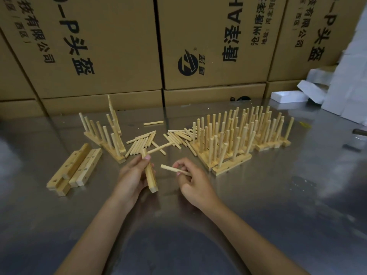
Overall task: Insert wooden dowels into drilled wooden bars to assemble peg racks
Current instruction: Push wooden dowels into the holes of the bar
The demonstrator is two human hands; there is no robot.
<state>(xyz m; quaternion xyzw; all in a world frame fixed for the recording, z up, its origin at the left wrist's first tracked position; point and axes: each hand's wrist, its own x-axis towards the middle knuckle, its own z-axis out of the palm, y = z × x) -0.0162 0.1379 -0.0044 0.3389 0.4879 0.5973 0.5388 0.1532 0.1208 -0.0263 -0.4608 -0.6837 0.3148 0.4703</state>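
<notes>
Head view: two hands over a metal table, one with a bar, one with a dowel.

Left hand (132, 176) curls its fingers round a square pale-wood drilled bar (150, 175), a dowel jutting sideways from its far end. Just right of the bar, the right hand (193, 182) pinches a smooth round dowel (173, 169) between thumb and fingertips. Loose dowels (156, 138) lie beyond the bar; finished racks (238, 135) stand to its right, blank bars (77, 167) to its left on the shiny steel table (278, 205), printed cartons (119, 46) behind.

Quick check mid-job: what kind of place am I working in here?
Probably a small workshop or warehouse packing area: stacked printed cardboard cartons wall in a steel table, with batches of finished peg racks and loose dowels on it.
</notes>
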